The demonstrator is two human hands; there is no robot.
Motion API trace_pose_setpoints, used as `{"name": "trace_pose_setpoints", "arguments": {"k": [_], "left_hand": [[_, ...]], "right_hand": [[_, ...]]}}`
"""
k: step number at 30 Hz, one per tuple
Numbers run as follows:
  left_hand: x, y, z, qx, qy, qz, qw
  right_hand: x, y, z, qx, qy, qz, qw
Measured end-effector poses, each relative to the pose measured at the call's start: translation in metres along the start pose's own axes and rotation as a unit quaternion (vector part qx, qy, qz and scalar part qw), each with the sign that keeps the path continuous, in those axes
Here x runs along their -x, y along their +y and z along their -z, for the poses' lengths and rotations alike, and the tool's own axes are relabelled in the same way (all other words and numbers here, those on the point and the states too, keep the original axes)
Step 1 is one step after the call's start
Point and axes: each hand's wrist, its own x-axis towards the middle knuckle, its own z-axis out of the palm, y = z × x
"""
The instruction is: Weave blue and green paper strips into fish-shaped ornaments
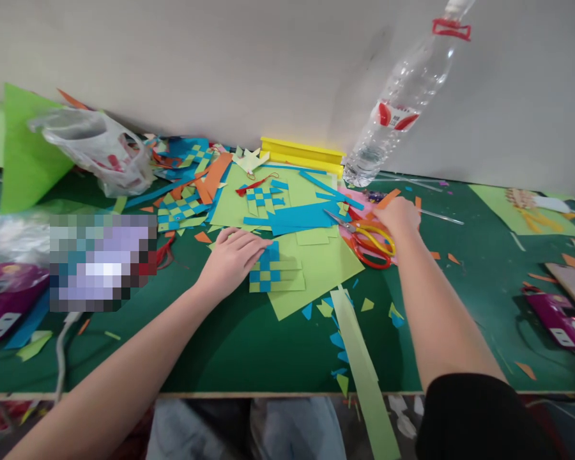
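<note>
My left hand (237,255) is closed, with its fingertips at the upper edge of a blue and light green woven paper piece (268,276). Loose green strip ends stick out from the weave on its right. Under part of it lies a light green paper sheet (323,268). Farther right, my right hand (401,216) reaches down among paper scraps, its fingertips mostly hidden. Just left of that hand are scissors (368,244) with red and yellow handles, lying with slightly parted blades. A small dark object (374,197) and an orange paper scrap (389,198) lie by the fingers.
A clear plastic bottle (397,108) leans near the wall beside a yellow holder (306,153). On the left are a white plastic bag (100,150) and a pixelated phone-like object (103,262). A long green strip (364,367) overhangs the front edge. Magenta devices sit at both sides.
</note>
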Motion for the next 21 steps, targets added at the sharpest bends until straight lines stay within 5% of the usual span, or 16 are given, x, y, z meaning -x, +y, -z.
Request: {"name": "trace_pose_setpoints", "arguments": {"k": [2,4,9,15,18,21], "left_hand": [[0.000,0.000,0.000,-0.004,0.004,-0.004,1.000],[0.000,0.000,0.000,-0.007,0.001,-0.009,1.000],[0.000,-0.001,-0.001,-0.009,-0.005,-0.012,1.000],[0.000,-0.003,-0.002,-0.009,-0.015,-0.008,1.000],[0.001,-0.002,-0.001,-0.014,-0.011,-0.015,1.000],[0.001,-0.002,-0.001,-0.018,-0.003,-0.017,1.000]], "right_hand": [[0.003,-0.010,0.005,0.015,-0.015,-0.073,0.997],[0.008,-0.024,0.011,-0.002,-0.012,-0.070,0.997],[0.023,-0.065,0.021,-0.146,0.023,0.119,0.982],[0.034,-0.105,0.024,-0.086,-0.082,0.323,0.939],[0.035,-0.107,0.028,-0.054,-0.100,0.272,0.956],[0.031,-0.089,0.032,-0.062,-0.047,0.169,0.983]]}}
